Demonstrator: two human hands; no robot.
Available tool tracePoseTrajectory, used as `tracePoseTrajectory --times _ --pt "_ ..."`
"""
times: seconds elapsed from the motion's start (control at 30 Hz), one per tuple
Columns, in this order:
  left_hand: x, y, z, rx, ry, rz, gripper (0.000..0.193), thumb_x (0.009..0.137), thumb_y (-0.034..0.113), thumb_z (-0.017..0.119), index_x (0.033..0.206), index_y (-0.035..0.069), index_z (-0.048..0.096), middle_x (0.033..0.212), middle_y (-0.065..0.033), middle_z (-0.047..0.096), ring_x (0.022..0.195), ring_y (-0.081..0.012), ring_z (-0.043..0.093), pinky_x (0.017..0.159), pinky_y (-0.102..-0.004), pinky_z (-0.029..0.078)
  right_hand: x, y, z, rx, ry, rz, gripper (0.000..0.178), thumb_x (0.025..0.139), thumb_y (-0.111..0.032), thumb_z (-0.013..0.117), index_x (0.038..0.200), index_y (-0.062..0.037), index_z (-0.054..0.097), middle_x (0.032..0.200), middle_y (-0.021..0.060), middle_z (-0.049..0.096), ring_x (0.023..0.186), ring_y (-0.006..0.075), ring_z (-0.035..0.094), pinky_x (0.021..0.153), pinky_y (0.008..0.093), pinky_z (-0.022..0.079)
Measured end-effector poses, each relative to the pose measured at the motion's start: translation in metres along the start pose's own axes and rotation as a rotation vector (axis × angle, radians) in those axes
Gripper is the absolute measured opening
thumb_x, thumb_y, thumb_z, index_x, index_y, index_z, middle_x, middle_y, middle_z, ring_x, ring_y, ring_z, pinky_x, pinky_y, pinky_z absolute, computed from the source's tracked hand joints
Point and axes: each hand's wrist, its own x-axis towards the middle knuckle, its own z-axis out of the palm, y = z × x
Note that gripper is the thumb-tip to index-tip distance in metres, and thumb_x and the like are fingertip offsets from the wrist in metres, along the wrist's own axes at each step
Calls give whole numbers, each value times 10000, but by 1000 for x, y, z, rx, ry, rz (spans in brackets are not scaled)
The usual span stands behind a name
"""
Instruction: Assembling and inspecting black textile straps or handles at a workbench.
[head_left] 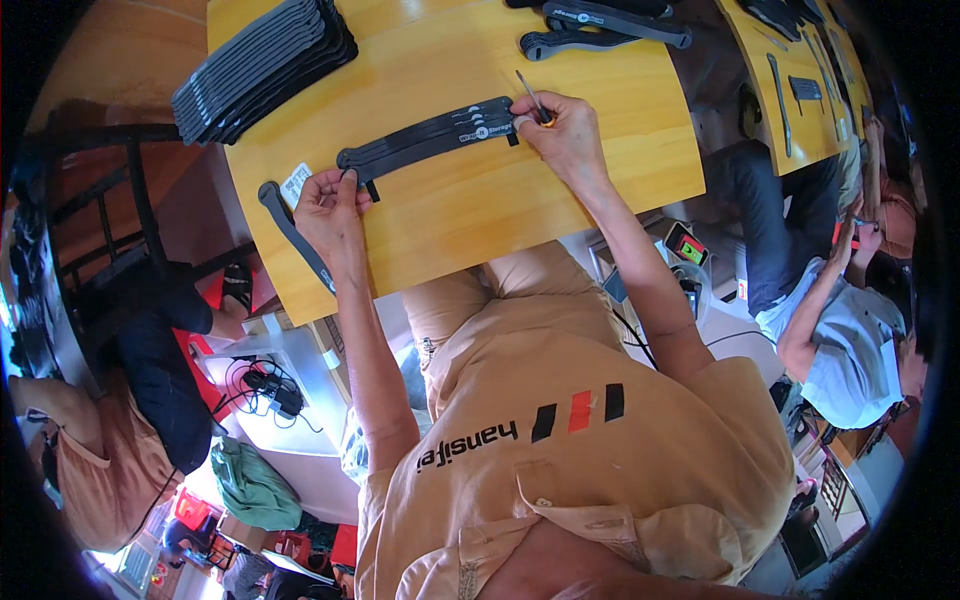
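A bundle of flat black straps (425, 137), stacked with their ends slightly staggered and with pale printing on the right part, lies across the wooden table. My left hand (335, 205) pinches the bundle's left end between thumb and fingers, beside a short black tab. At the other end, my right hand (562, 135) is closed with its thumb and fingertips at the straps' edge. It also keeps a slim tool (544, 112) with a thin metal shaft and a yellow-and-black handle, like a small screwdriver. Its tip points up and left, away from the straps.
A thick stack of black straps (265, 70) sits far left on the table (470, 225). One loose strap (296, 238) lies by the left edge, near a white label (296, 183). More straps (600, 30) are at the far side. Co-workers sit on both sides.
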Motion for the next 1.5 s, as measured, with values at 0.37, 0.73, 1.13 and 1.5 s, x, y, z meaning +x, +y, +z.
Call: tracePoseTrajectory --times 0.37,0.73,1.13,1.5 --pt "-1 3 2 -11 -4 34 94 766 -16 609 795 -12 520 662 -43 534 482 -82 514 426 -182 425 -1 -7 4 -57 68 -91 103 662 -11 597 761 20 598 581 97 568 535 138 547 532 260 439" --pt "-1 0 1 -25 -11 83 101 765 -23 602 789 6 508 633 -34 514 458 -87 504 403 -187 422 6 -3 0 -165 6 -134 103 677 1 561 774 -2 596 582 84 554 508 116 467 495 256 393" --pt "-20 -1 14 515 187 514 143 752 6 566 893 -13 549 745 -98 565 729 -226 568 646 -324 444 2 -6 -8 -136 -8 -73 103 704 -87 549 775 -38 605 696 162 608 700 327 596 641 382 463" --pt "-65 3 77 1117 -368 844 705 814 451 493 1356 78 240 1413 -171 172 1304 -330 157 1020 -523 131 -29 2 -29 -611 268 -270 95 766 -113 530 836 -48 535 774 147 569 669 360 581 589 443 462"
